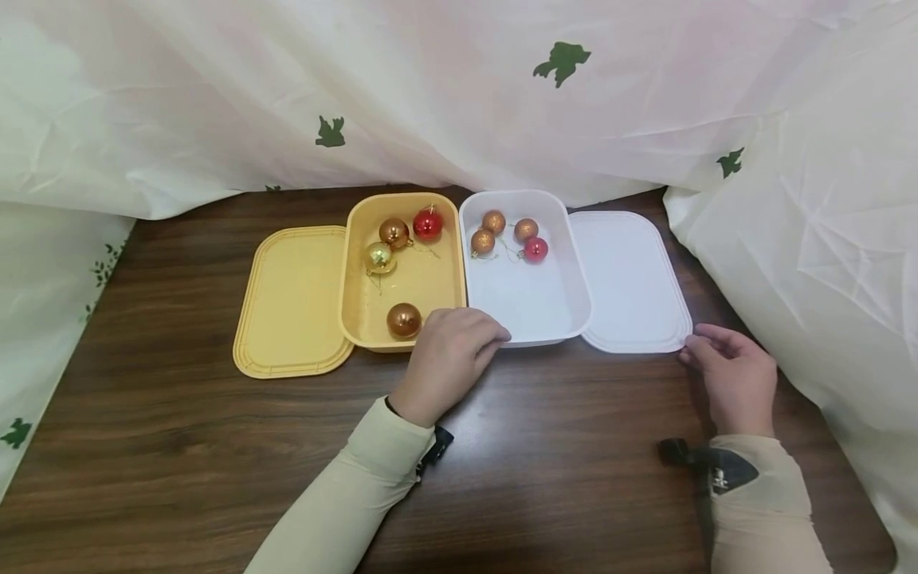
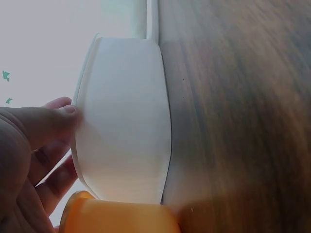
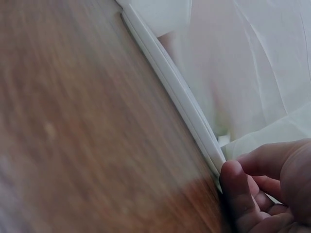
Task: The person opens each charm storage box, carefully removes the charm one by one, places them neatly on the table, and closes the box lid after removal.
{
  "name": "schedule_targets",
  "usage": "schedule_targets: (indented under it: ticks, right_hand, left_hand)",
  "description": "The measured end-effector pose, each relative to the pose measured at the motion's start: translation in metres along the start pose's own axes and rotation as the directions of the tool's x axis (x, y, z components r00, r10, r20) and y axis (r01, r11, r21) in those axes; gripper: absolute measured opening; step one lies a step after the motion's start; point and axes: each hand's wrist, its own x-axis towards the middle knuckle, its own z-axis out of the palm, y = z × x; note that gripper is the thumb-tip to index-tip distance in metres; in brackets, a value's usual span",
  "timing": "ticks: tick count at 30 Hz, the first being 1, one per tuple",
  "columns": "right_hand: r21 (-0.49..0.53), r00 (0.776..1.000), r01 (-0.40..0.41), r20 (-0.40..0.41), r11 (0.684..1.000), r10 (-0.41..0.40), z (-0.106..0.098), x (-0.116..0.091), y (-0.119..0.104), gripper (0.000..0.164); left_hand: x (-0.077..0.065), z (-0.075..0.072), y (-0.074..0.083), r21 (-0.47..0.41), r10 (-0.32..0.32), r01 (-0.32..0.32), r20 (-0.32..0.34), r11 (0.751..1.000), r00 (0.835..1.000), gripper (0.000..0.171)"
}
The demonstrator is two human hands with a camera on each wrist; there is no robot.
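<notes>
A white box (image 1: pixel 531 303) holds three glittery orange baubles (image 1: pixel 493 222) and a shiny red bauble (image 1: pixel 535 249). My left hand (image 1: pixel 455 351) pinches its near rim, thumb outside and fingers over the inner side, as the left wrist view shows. To the right of the box lies the white lid (image 1: pixel 631 279), flat on the table with its left edge against the box's side. At the lid's near right corner, my right hand (image 1: pixel 735 375) pinches the edge between thumb and fingers.
Left of the white box stands a yellow box (image 1: pixel 437 287) with two copper baubles (image 1: pixel 404 320), a gold one (image 1: pixel 379 257) and a red one (image 1: pixel 427 224). A yellow lid (image 1: pixel 294 303) lies at its left. White cloth (image 1: pixel 445 96) with green bird shapes hangs around the wooden table (image 1: pixel 559 462).
</notes>
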Motion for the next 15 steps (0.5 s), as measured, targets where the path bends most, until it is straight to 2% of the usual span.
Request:
schedule_targets:
  ticks: [6,15]
  right_hand:
    - [0.015,1.0,-0.017,0.002,1.0,0.017,0.0002,0.0004,-0.0004,0.041]
    - [-0.04,1.0,-0.023,-0.01,0.999,0.023,0.0018,-0.0017,-0.0019,0.041]
  left_hand:
    - [-0.0004,-0.0004,0.0014,0.012,0.008,-0.008,0.002,1.0,1.0,0.01]
    - [0.0003,-0.0017,0.0008,0.048,0.055,-0.055,0.013,0.997,0.998,0.013]
